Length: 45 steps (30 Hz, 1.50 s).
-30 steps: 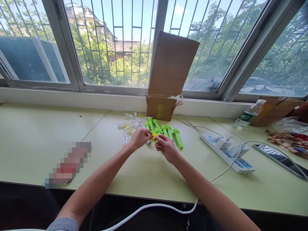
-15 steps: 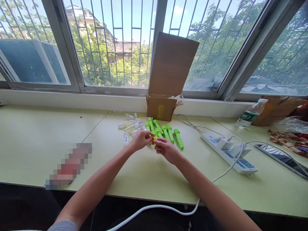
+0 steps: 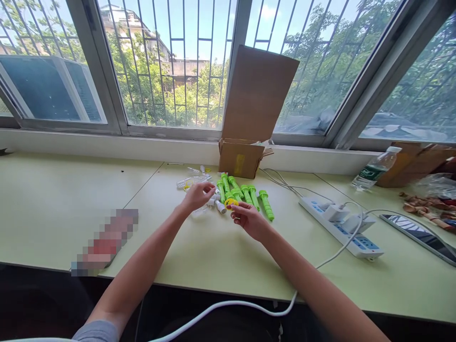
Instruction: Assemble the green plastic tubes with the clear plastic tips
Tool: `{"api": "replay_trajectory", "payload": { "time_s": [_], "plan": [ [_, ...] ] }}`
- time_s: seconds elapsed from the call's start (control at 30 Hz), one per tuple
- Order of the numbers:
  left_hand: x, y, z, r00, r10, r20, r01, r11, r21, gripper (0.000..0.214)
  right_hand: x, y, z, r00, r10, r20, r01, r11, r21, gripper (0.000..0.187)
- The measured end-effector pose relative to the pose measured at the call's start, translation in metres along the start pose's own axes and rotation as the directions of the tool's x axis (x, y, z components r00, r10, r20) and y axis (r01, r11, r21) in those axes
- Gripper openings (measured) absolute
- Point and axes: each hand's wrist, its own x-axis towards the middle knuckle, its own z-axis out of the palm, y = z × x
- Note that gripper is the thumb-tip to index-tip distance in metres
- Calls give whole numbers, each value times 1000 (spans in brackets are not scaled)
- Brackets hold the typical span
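My right hand [image 3: 249, 219] pinches a small yellow ring piece [image 3: 231, 203] just in front of a row of several bright green plastic rods [image 3: 245, 194] lying on the pale green table [image 3: 71, 209]. My left hand [image 3: 195, 195] is off to the left of it, fingers curled over a scatter of clear plastic tubes and small yellow parts [image 3: 194, 183]. Whether those fingers hold anything is hidden. A short white piece [image 3: 219, 205] lies between the two hands.
An open cardboard box [image 3: 240, 156] stands against the window sill behind the parts. A white power strip [image 3: 342, 225] with plugs and cables lies to the right, then a phone [image 3: 416, 235], a water bottle [image 3: 372, 168] and wooden bits. A white cable [image 3: 228, 306] crosses the near edge.
The two hands were joined on the yellow ring. My left hand has let go and moved left and back to the clear parts; my right hand keeps the ring.
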Motion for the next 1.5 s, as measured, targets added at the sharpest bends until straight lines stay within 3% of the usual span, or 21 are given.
{"api": "replay_trajectory", "payload": {
  "time_s": [0.1, 0.23, 0.57, 0.77, 0.9, 1.0, 1.1, 1.17, 1.27, 1.5],
  "plan": [
    [2, -22, -10, 977, -164, -138, 201, 924, 324, 20, -1, -1, 0, 1000, -13, -12, 13, 1000, 13, 25],
    [2, -43, -14, 948, -288, -137, 316, 793, 521, 20, -1, -1, 1, 1000, 0, -25, 1, 1000, 25, 26],
    [8, -47, 3, 877, -452, -162, 443, 631, 636, 20, 0, 3, 1, 999, 24, -24, -23, 999, 46, 25],
    [10, -42, 5, 888, -419, -190, 440, 651, 618, 18, 0, 2, 1, 999, 21, -29, -20, 999, 44, 26],
    [8, -27, 0, 926, -288, -243, 376, 742, 555, 15, 0, 3, 1, 999, 18, -29, -17, 999, 41, 26],
    [5, -6, 3, 969, -90, -230, 193, 859, 474, 11, 1, 4, 1, 999, 5, -35, -3, 999, 45, 26],
    [-2, 14, 14, 989, 117, -93, -81, 943, 322, 8, 3, 5, -1, 997, -12, -71, 15, 999, 45, 26],
    [-7, 24, 23, 982, 191, -14, -182, 953, 242, 6, 3, 5, -2, 996, -16, -84, 20, 999, 48, 27],
    [-11, 31, 33, 973, 228, 39, -231, 955, 187, 4, 4, 5, -3, 996, -22, -81, 27, 998, 58, 27],
    [-15, 31, 31, 976, 217, 1, -217, 973, 84, 5, 5, 5, -4, 992, -24, -123, 33, 997, 71, 27]
  ]
}}
